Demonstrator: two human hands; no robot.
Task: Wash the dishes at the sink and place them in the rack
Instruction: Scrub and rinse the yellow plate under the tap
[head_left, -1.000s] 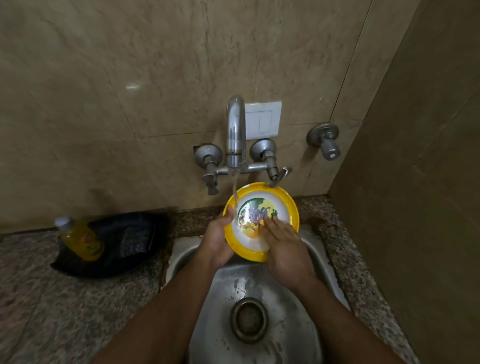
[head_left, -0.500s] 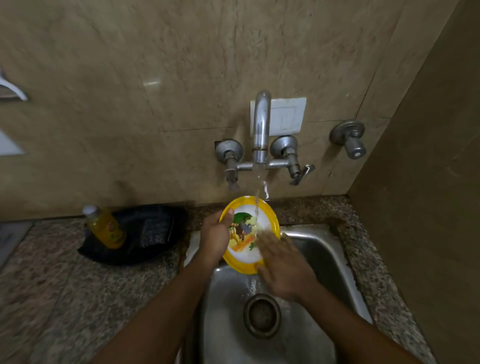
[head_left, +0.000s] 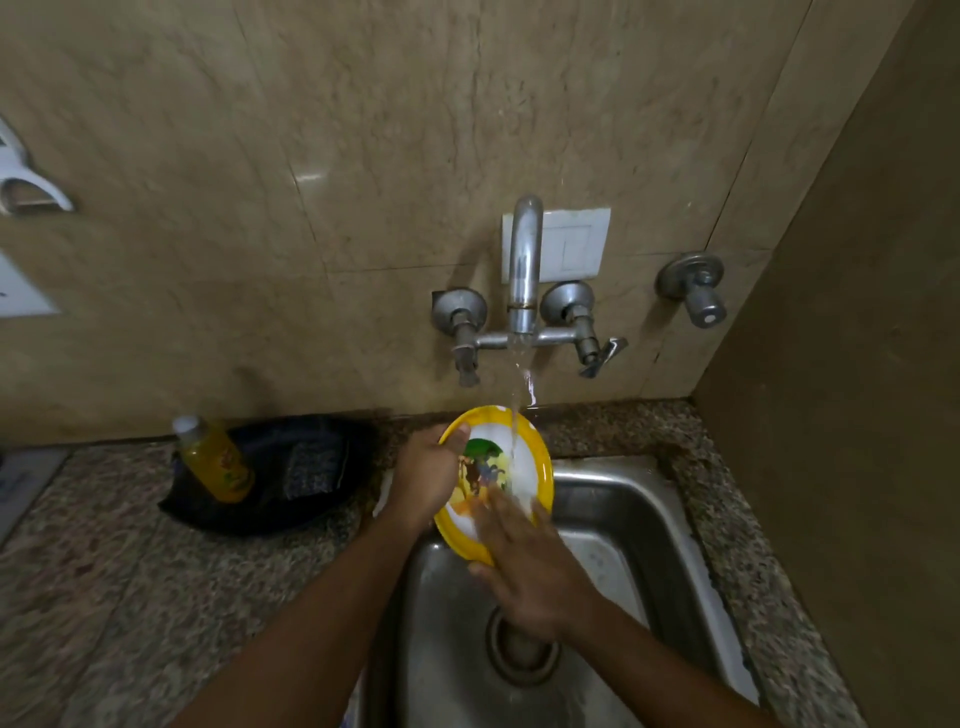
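A round plate with a yellow rim, white face and a cartoon print is held tilted at frame centre, above the steel sink, under running water.

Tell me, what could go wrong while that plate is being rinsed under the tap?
The wet yellow plate is gripped only at its rim by the left hand while the right hand rubs it, so it might slip into the sink. Water from the tap strikes the tilted plate and could splash onto the counter.
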